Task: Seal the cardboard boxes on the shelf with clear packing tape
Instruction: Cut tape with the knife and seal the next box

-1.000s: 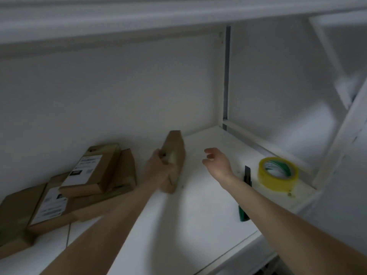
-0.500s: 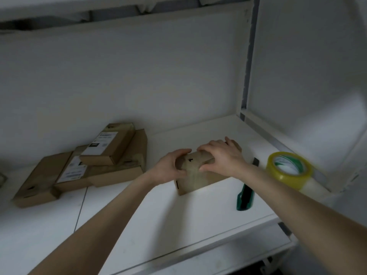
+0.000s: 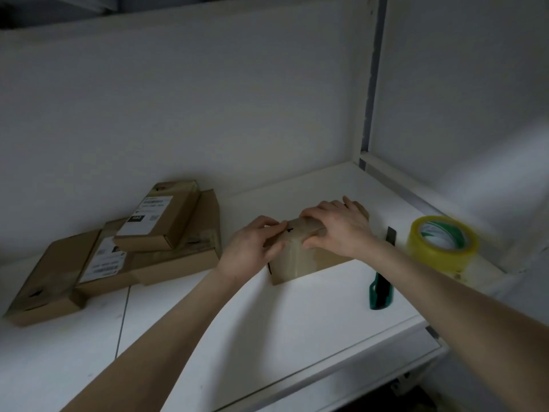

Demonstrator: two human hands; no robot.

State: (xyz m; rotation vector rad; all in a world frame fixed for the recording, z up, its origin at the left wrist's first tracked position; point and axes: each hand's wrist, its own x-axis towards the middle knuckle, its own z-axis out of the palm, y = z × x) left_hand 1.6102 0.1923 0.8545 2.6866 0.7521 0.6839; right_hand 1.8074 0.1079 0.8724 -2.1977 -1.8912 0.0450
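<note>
The small cardboard box (image 3: 300, 264) stands on the white shelf (image 3: 297, 328) and serves as the reference point.

1. Left hand (image 3: 252, 251): it grips the left end of the box's top edge. The fingers are curled and pressed together, with the thumb closed against them over the cardboard.
2. Right hand (image 3: 335, 230): it lies over the top of the box. The fingers are held close together and wrapped over the far side, and the thumb presses the near face.
3. Tape roll (image 3: 442, 245): yellow-tinted, lying flat, well to the right of the box, clear of both hands.
4. Green cutter (image 3: 381, 289): lies between the box and the tape roll, near the right forearm.
5. Stacked boxes (image 3: 166, 233): a pile to the left of the box, against the back wall. Two carry white labels; one plain box (image 3: 47, 281) lies farthest from the reference box.
</note>
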